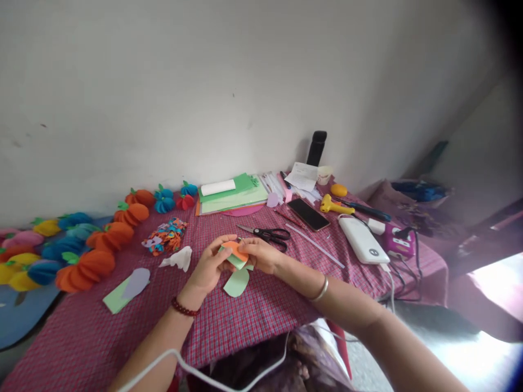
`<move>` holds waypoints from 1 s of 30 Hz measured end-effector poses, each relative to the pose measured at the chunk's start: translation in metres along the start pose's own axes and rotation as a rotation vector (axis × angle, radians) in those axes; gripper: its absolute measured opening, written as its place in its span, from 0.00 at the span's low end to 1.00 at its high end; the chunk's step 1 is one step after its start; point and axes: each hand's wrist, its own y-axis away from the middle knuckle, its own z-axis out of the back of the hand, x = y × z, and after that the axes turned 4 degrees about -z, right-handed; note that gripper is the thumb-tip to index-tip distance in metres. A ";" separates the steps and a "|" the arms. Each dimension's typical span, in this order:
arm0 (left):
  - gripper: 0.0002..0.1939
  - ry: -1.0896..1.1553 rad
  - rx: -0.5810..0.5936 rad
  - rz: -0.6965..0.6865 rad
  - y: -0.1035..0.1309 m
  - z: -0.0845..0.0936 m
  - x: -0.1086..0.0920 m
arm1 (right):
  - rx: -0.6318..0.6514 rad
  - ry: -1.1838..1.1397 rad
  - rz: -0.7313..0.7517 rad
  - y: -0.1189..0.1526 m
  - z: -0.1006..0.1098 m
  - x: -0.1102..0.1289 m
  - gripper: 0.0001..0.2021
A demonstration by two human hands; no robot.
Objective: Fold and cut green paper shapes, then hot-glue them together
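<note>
Over the checked tablecloth (261, 299), my left hand (210, 267) and my right hand (261, 253) meet, both closed on a small stack of cut paper. An orange paper piece (233, 247) lies on top of light green paper (236, 262) in this stack. Fingers cover parts of its edges. Just below, a rounded light green paper cutout (237, 283) rests on the cloth. Black-handled scissors (267, 234) lie right behind my right hand. Left of my left hand is a crumpled white scrap (182, 258), with a lilac cutout (137, 280) on a green strip farther left.
Paper pumpkins (102, 245) in several colours fill the left side, beside a heap of colourful scraps (165, 237). Stacked paper sheets (229, 198) lie at the back. On the right are a phone (308, 213), a yellow tool (335, 206), a white power bank (363, 239) and cables.
</note>
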 end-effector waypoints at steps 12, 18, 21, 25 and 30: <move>0.19 -0.007 0.019 -0.011 0.000 0.000 0.008 | -0.049 0.187 0.074 -0.004 0.006 -0.004 0.16; 0.17 -0.008 0.041 -0.045 0.002 0.000 0.011 | -0.050 0.261 0.105 -0.004 0.007 -0.005 0.14; 0.16 -0.041 0.028 -0.060 0.002 -0.002 0.011 | -0.045 0.268 0.109 -0.004 0.006 -0.006 0.15; 0.14 -0.095 -0.042 -0.119 -0.002 -0.003 0.016 | -0.040 0.267 0.101 -0.005 0.005 -0.009 0.16; 0.09 -0.148 -0.121 -0.226 -0.006 -0.001 0.019 | -0.014 0.233 0.066 -0.006 0.006 -0.011 0.15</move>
